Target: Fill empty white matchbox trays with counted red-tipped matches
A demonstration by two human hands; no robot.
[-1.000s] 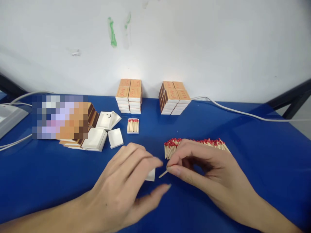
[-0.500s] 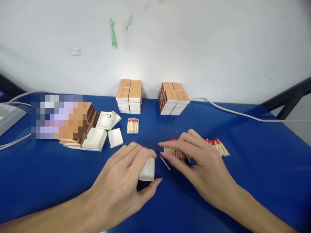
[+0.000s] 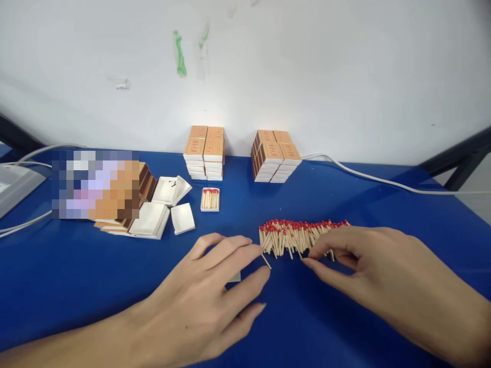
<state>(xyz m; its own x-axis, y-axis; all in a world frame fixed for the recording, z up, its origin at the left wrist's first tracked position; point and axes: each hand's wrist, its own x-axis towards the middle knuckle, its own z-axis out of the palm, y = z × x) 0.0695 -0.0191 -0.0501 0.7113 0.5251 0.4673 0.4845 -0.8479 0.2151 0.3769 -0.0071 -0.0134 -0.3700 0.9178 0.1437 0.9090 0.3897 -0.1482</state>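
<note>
Across the blue table (image 3: pixel 287 327), the match pile (image 3: pixel 286 236) runs left to right, heads far, lying far-right of the open left hand (image 3: pixel 218 286) and far-left of the closer right hand (image 3: pixel 368 266), its fingertips pinched, whether on anything one cannot tell.

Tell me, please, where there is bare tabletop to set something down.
Bare tabletop shows behind the right hand, between the match pile and the cable; between the filled matchbox tray and that pile; and left of the left hand, in front of the white matchbox trays. It is crowded among those trays and between the hands, where a loose match lies.
</note>
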